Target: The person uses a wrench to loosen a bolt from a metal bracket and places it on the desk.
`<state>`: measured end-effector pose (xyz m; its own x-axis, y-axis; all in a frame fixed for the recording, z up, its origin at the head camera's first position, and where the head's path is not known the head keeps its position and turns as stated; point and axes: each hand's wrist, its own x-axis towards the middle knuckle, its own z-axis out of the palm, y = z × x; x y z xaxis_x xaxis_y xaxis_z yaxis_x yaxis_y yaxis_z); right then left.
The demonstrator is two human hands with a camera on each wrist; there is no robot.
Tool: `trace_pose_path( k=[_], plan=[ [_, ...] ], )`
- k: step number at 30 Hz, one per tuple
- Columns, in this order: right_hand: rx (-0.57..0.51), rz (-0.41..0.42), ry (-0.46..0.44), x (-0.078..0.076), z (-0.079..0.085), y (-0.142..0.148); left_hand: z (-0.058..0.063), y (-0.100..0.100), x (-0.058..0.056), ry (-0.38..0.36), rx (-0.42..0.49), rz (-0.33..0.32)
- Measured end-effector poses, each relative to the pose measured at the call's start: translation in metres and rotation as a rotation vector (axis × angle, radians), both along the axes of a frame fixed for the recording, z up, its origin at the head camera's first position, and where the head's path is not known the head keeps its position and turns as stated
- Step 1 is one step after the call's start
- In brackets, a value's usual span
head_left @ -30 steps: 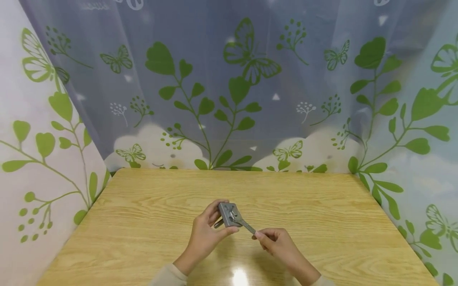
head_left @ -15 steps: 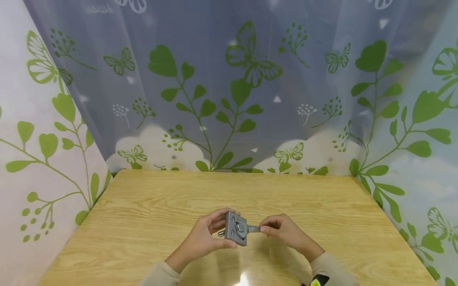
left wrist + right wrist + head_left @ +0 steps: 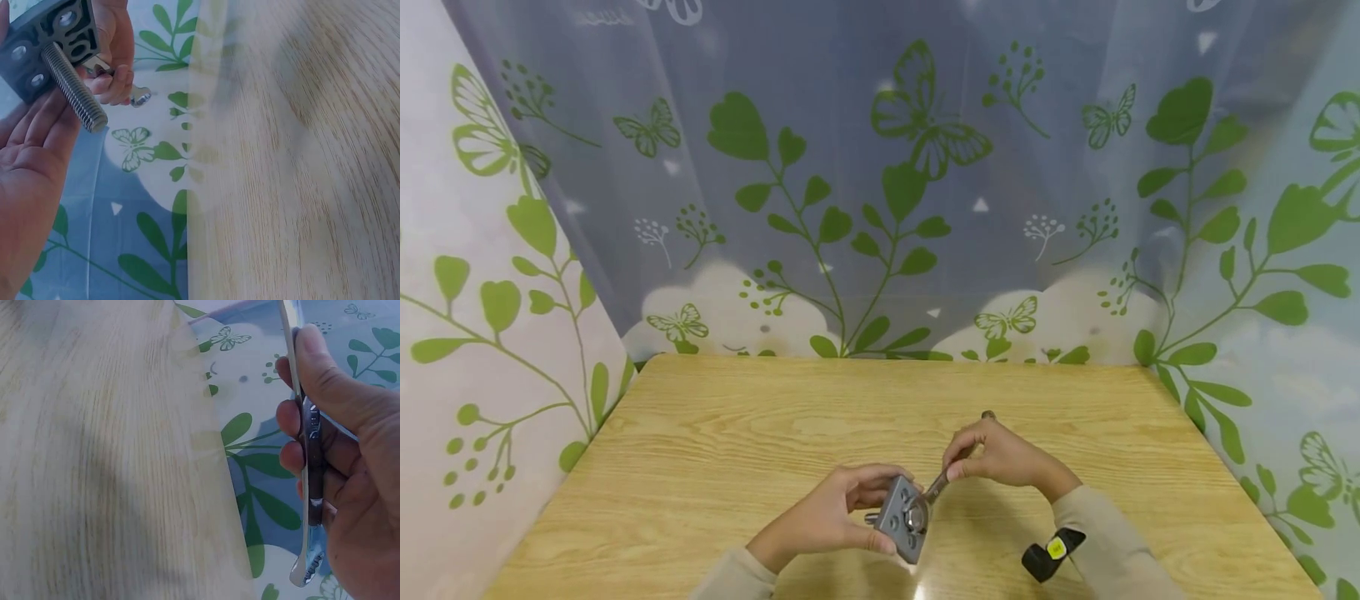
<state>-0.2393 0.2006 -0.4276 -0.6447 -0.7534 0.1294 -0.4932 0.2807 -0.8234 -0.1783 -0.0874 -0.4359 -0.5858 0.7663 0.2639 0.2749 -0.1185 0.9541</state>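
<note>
My left hand (image 3: pixel 831 512) grips a grey square plate (image 3: pixel 890 527) by its edges, fingers behind and thumb at the lower side. A hex bolt head (image 3: pixel 914 518) sits on the plate's front. The bolt's threaded shank (image 3: pixel 74 87) juts out of the back in the left wrist view. My right hand (image 3: pixel 1003 454) holds a metal wrench (image 3: pixel 937 486) whose near end is around the bolt head. The wrench's toothed far end (image 3: pixel 307 572) sticks out past the right hand in the right wrist view. A dark strip (image 3: pixel 314 465) lies along its handle.
Both hands are above a wood-grain table (image 3: pixel 737 417). A curtain (image 3: pixel 820 167) with leaf and butterfly prints hangs behind it, with similar cloth at both sides. A black band with a yellow label (image 3: pixel 1056 547) is on the right sleeve.
The wrench has swung about the bolt, its handle going from lower right through level to upper right, with the right hand. The plate has moved slightly right and nearer, still in the left hand.
</note>
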Motion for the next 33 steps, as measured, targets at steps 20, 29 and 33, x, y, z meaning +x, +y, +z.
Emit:
trace_pose_path(
  k=[20,29,33],
  plan=[
    [0.082,-0.16,-0.067,0.008,-0.022,0.023,-0.013,-0.004,-0.004,-0.095,-0.07,0.179],
    [0.103,-0.408,-0.187,0.029,-0.026,0.027,-0.018,0.002,-0.002,-0.127,-0.068,0.476],
    [0.06,-0.506,-0.225,0.041,-0.027,0.017,-0.02,0.006,-0.001,-0.051,-0.06,0.591]
  ],
)
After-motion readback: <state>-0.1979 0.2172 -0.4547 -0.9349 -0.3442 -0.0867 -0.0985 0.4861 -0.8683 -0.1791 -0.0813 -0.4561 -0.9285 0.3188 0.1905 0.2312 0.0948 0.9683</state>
